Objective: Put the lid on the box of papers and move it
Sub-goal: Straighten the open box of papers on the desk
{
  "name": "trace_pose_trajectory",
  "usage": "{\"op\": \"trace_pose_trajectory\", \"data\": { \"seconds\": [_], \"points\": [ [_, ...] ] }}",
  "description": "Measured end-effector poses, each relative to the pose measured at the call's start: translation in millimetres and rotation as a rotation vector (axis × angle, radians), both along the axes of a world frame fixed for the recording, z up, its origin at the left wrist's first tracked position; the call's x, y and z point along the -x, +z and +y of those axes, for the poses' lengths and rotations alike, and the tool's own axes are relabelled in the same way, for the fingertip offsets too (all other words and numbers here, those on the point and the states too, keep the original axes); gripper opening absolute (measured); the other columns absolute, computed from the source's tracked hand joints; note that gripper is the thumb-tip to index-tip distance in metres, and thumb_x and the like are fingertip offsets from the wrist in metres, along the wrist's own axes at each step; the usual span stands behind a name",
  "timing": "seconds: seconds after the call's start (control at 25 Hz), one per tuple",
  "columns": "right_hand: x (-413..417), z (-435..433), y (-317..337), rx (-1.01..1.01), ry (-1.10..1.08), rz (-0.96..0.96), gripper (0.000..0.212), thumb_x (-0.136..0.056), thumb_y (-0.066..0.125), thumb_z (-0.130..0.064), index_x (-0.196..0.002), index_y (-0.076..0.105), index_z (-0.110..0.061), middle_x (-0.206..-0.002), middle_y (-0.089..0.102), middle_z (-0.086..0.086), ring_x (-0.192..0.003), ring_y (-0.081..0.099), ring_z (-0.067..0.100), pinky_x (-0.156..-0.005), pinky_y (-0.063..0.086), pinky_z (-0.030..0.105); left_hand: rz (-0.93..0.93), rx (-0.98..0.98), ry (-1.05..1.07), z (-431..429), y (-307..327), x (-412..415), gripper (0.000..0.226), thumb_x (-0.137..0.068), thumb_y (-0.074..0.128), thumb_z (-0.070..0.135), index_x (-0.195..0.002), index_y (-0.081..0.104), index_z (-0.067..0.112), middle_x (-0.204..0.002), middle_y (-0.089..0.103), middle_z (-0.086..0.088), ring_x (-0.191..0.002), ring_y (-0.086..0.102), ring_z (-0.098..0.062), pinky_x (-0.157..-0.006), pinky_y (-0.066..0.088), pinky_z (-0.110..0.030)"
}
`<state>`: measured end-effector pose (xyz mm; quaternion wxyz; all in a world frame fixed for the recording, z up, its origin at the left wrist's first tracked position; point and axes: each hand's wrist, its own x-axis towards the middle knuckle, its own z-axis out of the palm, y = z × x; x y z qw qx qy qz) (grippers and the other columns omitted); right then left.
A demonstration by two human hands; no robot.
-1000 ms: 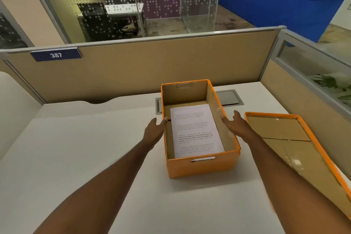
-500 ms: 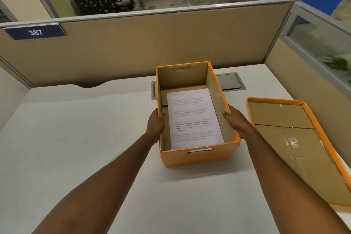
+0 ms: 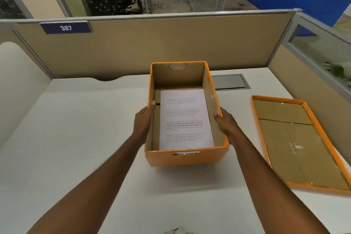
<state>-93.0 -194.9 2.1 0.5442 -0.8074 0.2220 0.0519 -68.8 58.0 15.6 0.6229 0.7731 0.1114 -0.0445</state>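
An open orange cardboard box [image 3: 187,158] sits in the middle of the white desk, with printed white papers [image 3: 185,119] lying flat inside. My left hand [image 3: 142,123] grips the box's left wall, thumb over the rim. My right hand [image 3: 227,125] grips the right wall the same way. The orange lid [image 3: 296,142] lies upside down on the desk to the right of the box, brown inside facing up, apart from both hands.
A white desk [image 3: 79,148] is walled by tan partitions [image 3: 152,43] at the back and right. A grey cable hatch [image 3: 229,81] sits behind the box. A sign reading 387 [image 3: 66,28] hangs on the back partition.
Both hands went from open beside the box to gripping its side walls. The box looks drawn a little toward me and possibly raised; the lid has not moved.
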Motion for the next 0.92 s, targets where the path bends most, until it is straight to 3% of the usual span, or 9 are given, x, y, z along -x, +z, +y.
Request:
{"op": "trace_pose_trajectory", "data": {
  "seconds": [0.08, 0.24, 0.36, 0.64, 0.84, 0.92],
  "points": [
    [21, 20, -1, -0.001, 0.025, 0.001, 0.044, -0.099, 0.038, -0.031, -0.141, 0.039, -0.02, -0.141, 0.05, 0.008, -0.126, 0.048, 0.033, -0.094, 0.042, 0.043, -0.009, -0.03, 0.026, 18, -5, 23, 0.022, -0.094, 0.048, 0.046, -0.079, 0.058, 0.035, -0.081, 0.062, 0.012, -0.075, 0.059, -0.009, -0.066, 0.046, -0.024],
    [59, 51, -10, 0.016, 0.041, 0.01, 0.044, -0.098, 0.039, -0.031, -0.141, 0.04, -0.02, -0.142, 0.05, 0.007, -0.127, 0.048, 0.032, -0.09, 0.04, 0.037, 0.006, -0.067, 0.047, 53, -26, 60, 0.027, -0.097, 0.046, 0.042, -0.087, 0.064, 0.023, -0.08, 0.065, 0.002, -0.073, 0.058, -0.013, -0.067, 0.046, -0.028],
    [83, 71, -17, 0.01, 0.035, 0.02, 0.045, -0.097, 0.041, -0.034, -0.14, 0.04, -0.022, -0.142, 0.05, 0.006, -0.128, 0.047, 0.031, -0.085, 0.037, 0.034, -0.01, -0.079, 0.064, 73, -29, 83, 0.021, -0.098, 0.044, 0.038, -0.092, 0.063, 0.03, -0.076, 0.064, 0.014, -0.069, 0.06, -0.006, -0.057, 0.042, -0.018],
    [120, 103, -29, 0.047, 0.029, 0.043, 0.045, -0.097, 0.04, -0.036, -0.141, 0.039, -0.022, -0.142, 0.049, 0.006, -0.128, 0.048, 0.031, -0.092, 0.041, 0.038, -0.014, -0.1, 0.064, 108, -44, 119, 0.027, -0.098, 0.044, 0.038, -0.077, 0.061, 0.039, -0.063, 0.066, 0.01, -0.056, 0.061, -0.008, -0.049, 0.043, -0.013],
    [131, 112, -37, 0.084, 0.012, 0.075, 0.044, -0.098, 0.039, -0.031, -0.141, 0.039, -0.02, -0.144, 0.047, 0.007, -0.129, 0.046, 0.033, -0.094, 0.041, 0.04, 0.015, -0.092, 0.069, 115, -49, 130, 0.031, -0.099, 0.043, 0.034, -0.074, 0.059, 0.042, -0.06, 0.063, 0.014, -0.054, 0.058, -0.006, -0.052, 0.041, -0.016],
    [131, 113, -39, 0.096, 0.004, 0.083, 0.045, -0.099, 0.039, -0.031, -0.142, 0.037, -0.021, -0.147, 0.044, 0.007, -0.132, 0.043, 0.033, -0.099, 0.04, 0.044, 0.023, -0.09, 0.072, 115, -49, 131, 0.028, -0.099, 0.042, 0.033, -0.08, 0.062, 0.03, -0.063, 0.058, 0.009, -0.055, 0.052, -0.01, -0.053, 0.041, -0.022]
  ]
}}
